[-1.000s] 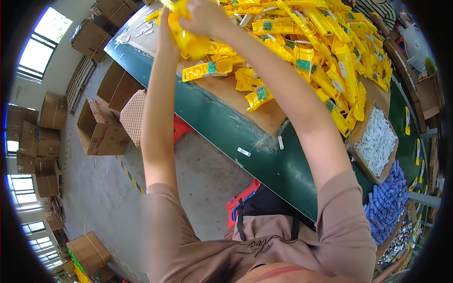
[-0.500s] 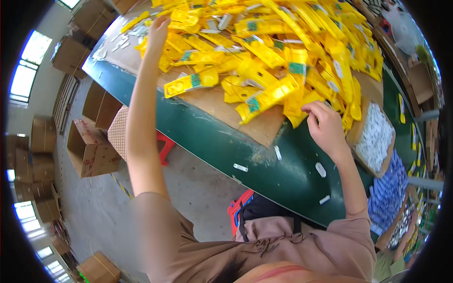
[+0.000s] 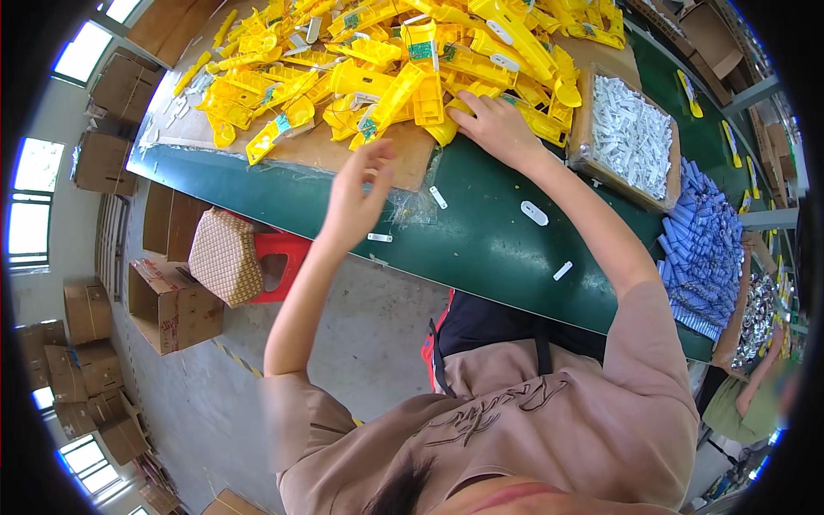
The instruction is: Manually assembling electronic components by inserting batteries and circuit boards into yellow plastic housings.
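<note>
Yellow plastic shells, several with small green circuit boards and thin wires, lie heaped on a cardboard sheet at the far side. My left hand hovers over the green table's near edge, fingers loosely apart with nothing visible in them. Just beyond its fingertips one yellow shell with a circuit board slants out of the heap. At the heap's near right edge, my right hand has its fingers bent round the end of a yellow shell; its fingertips are partly hidden.
Small white plastic pieces lie scattered on the green table. To the right stand a box of white parts and a pile of blue parts. A stool with a tan cushion and cardboard boxes are at the left.
My left hand has drawn back from the far left of the heap toward the near edge. My right hand has moved left against the shells. The whole view has shifted.
</note>
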